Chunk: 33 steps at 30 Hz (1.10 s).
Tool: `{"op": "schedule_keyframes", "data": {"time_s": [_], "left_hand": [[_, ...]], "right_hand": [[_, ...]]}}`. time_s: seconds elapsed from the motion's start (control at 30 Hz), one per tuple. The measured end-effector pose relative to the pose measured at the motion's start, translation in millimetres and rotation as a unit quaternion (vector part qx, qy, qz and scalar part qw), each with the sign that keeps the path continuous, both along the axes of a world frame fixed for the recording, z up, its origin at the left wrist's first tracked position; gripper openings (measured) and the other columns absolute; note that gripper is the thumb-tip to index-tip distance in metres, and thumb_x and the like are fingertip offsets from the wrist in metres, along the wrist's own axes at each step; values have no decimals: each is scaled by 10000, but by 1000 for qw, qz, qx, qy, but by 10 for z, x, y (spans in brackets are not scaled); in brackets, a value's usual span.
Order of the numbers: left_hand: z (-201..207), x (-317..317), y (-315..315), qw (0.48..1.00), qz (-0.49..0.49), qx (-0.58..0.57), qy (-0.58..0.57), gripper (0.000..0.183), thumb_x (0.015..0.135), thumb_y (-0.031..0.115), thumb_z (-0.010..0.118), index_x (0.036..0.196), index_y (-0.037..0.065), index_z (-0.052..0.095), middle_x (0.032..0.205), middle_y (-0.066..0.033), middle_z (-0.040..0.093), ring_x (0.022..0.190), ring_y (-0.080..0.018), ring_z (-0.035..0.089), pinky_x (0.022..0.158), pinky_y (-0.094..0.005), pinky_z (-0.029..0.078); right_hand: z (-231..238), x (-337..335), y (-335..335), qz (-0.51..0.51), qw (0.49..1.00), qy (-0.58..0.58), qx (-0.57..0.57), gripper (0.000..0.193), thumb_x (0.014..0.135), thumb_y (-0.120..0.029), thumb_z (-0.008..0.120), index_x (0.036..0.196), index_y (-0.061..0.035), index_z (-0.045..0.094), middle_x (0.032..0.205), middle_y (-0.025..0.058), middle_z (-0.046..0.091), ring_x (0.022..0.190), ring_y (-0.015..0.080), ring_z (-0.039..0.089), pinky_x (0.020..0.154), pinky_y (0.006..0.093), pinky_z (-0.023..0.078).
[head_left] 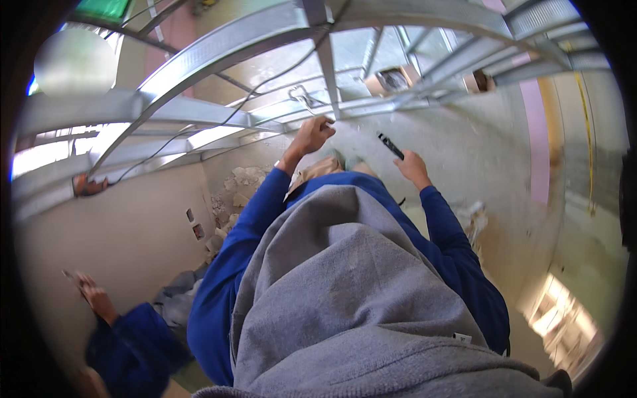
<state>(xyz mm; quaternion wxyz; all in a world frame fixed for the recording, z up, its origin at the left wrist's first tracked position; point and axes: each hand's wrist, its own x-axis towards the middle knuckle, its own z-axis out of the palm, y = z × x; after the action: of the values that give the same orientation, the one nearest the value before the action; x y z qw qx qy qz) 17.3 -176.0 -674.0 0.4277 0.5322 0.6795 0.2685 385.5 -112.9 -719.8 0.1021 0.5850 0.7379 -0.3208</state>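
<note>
My left hand (313,135) is raised near the metal stud frame (325,66), its fingers loosely bent and a little apart. Nothing shows between them. Just beyond it lies a looped pale cord (302,97) by the frame's lower rail. My right hand (414,168) is closed around a slim black hand tool (390,144) whose tip points up and to the left, away from my body. Its exact kind is too small to make out. Both forearms are in blue sleeves.
At lower left another person's hand (97,296) holds a thin tool near a pale wall panel (126,232). A dark cable (265,89) hangs across the frame. Cardboard boxes (391,81) stand beyond it. Rubble (242,182) lies by the wall; a pink strip (535,142) is at right.
</note>
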Motion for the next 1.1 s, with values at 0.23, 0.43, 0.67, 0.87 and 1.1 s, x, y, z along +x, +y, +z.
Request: {"op": "schedule_keyframes", "data": {"time_s": [0.23, 0.43, 0.67, 0.87, 1.1], "left_hand": [[-245, 777, 1239, 989, -145, 42, -6, 338, 882, 225, 726, 1143, 11, 729, 1028, -212, 750, 969, -348, 726, 857, -401, 554], [-996, 1224, 2287, 989, -72, 74, 104, 252, 873, 200, 642, 1000, 27, 774, 965, -192, 762, 904, -382, 733, 846, -445, 570], [-2070, 1614, 3014, 886, -189, 43, 422, 294, 903, 200, 544, 1004, -9, 725, 1013, -203, 743, 949, -314, 716, 831, -500, 523], [-2143, 1931, 3153, 866, -104, 35, 489, 215, 914, 228, 603, 1041, 78, 689, 1008, -116, 698, 997, -296, 670, 756, -538, 514], [-2129, 1989, 2929, 826, 51, 192, 527, 227, 843, 270, 615, 935, 64, 647, 891, -127, 624, 928, -322, 635, 759, -484, 486]], "right_hand": [[-175, 756, -548, -236, 971, 6, -22, 371, 843, -335, 758, 930, 21, 699, 891, 287, 701, 905, 471, 688, 788, 526, 526], [-605, 1438, -977, -227, 973, -27, 16, 414, 812, -341, 780, 863, 60, 689, 873, 321, 681, 885, 495, 678, 759, 534, 512], [-825, 1899, -972, -203, 978, -18, -42, 397, 823, -314, 794, 980, 39, 702, 919, 322, 686, 898, 500, 667, 798, 540, 513], [-1115, 2376, -595, -239, 956, 35, -164, 382, 860, -355, 783, 911, 20, 732, 801, 214, 720, 783, 324, 710, 772, 452, 536], [-1422, 2414, 441, -140, 977, 18, -163, 403, 865, -378, 779, 914, 19, 733, 800, 216, 722, 786, 328, 715, 760, 459, 533]]}}
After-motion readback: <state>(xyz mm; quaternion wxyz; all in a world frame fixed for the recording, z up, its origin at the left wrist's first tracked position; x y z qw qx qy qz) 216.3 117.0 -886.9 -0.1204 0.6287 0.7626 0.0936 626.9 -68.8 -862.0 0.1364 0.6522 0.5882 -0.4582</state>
